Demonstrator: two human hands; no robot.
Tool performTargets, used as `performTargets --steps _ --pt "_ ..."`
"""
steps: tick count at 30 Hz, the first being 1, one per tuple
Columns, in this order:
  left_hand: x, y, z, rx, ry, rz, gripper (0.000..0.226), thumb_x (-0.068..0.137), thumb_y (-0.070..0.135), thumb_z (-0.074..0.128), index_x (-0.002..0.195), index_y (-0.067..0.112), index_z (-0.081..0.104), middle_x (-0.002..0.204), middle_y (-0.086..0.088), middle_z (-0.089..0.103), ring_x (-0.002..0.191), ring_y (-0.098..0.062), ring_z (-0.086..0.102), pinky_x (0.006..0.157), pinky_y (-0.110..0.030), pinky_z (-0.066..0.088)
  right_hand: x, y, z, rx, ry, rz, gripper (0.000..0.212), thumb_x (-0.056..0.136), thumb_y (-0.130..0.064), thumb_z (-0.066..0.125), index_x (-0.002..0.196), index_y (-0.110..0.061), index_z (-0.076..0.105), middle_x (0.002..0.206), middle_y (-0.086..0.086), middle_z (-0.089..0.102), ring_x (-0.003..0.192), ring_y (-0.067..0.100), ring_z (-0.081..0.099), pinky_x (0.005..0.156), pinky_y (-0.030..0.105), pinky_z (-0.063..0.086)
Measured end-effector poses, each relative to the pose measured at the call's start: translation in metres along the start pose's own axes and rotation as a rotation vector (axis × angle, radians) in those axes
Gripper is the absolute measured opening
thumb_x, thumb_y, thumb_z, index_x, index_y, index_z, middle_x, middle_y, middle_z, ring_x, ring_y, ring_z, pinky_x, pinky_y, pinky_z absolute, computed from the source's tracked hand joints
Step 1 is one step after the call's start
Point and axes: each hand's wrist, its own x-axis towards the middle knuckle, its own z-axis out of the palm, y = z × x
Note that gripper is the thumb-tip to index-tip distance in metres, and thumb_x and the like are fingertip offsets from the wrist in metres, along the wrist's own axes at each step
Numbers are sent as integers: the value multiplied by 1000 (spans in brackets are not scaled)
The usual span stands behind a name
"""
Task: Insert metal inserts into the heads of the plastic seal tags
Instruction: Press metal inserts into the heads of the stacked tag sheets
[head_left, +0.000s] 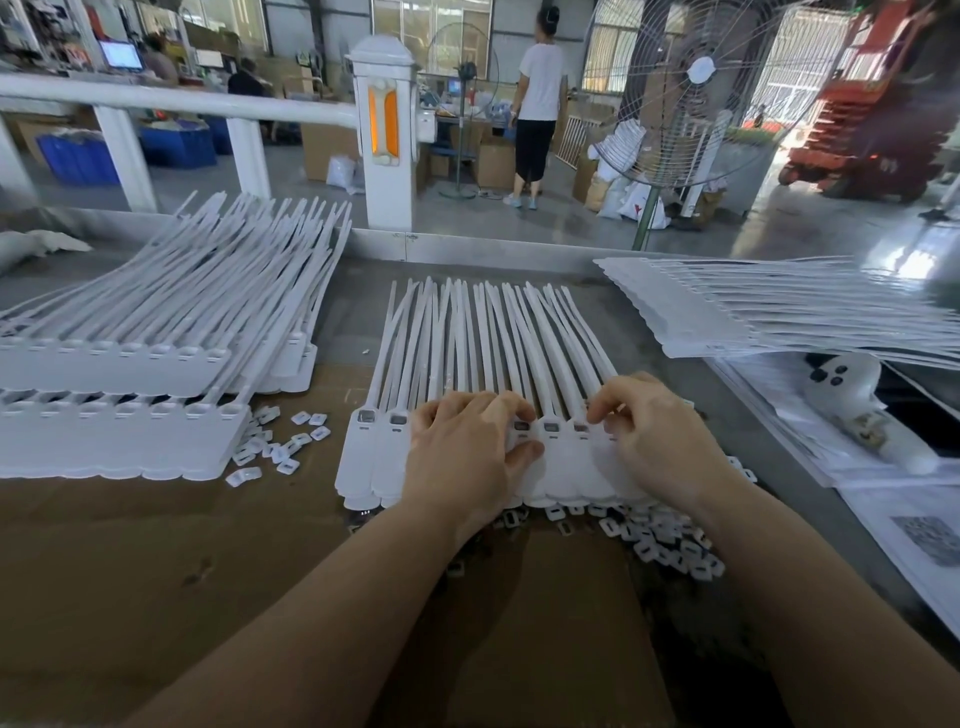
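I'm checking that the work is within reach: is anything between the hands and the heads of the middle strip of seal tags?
Nothing visible: the left hand and right hand already rest on the strip of seal tags, fingers at its heads.

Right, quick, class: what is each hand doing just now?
Left hand: grips the strip of tags, thumb underneath.
Right hand: fingers curled on the tag heads; whether it pinches anything cannot be told.
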Motion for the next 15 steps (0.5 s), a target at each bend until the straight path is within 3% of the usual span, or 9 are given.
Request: performTargets --steps 4,9,15 --pt "0 1 0 -1 1 -6 25 88 53 49 111 43 49 123 19 52 120 -8 30 89 -25 7 0 1 -2 -4 -1 11 31 88 5 48 80 -23 60 97 -1 55 81 12 56 75 26 43" --pt "0 1 -1 -12 2 -4 25 88 52 50 111 43 49 122 18 53 120 -8 30 87 -23 7 -4 -4 -4 -86 -24 -42 27 92 -2 50 90 -20 70 104 -2 53 89 16 53 80 32 44" --pt "0 2 -1 -17 2 -7 26 88 51 50 113 43 49 123 18 53 121 -8 31 91 -25 7 -8 -11 -9 -272 -76 -123 28 90 -3 53 106 -20 67 111 -3 52 102 16 51 80 31 42"
